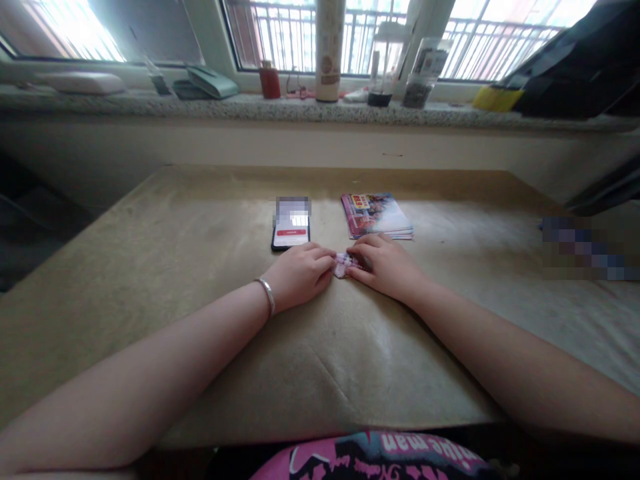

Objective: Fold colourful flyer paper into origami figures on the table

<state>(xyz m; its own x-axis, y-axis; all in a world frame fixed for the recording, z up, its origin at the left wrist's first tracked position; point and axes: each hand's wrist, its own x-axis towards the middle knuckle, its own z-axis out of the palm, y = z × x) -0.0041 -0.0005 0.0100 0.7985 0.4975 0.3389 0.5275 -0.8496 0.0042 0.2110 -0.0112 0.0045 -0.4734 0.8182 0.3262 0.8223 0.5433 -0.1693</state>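
A small piece of pink-and-purple printed paper (342, 265), seemingly folded, lies on the table between my two hands. My left hand (304, 275), with a silver bangle at the wrist, has its fingers closed on the paper's left end. From the other side, my right hand (384, 265) pinches the right end between thumb and fingers. The fingers cover both ends of the paper. Just beyond my right hand is a stack of glossy printed leaflets (381, 215). A phone (291, 230) with a lit screen lies just beyond my left hand.
The table (200, 267) has a tan cover with a crease near its front edge. Behind it, a stone windowsill (280, 111) bears a tall cylinder (329, 57), a red bottle (270, 80), a glasses case (213, 81) and a dark bag (580, 73). A blurred-out item (585, 248) is at the right.
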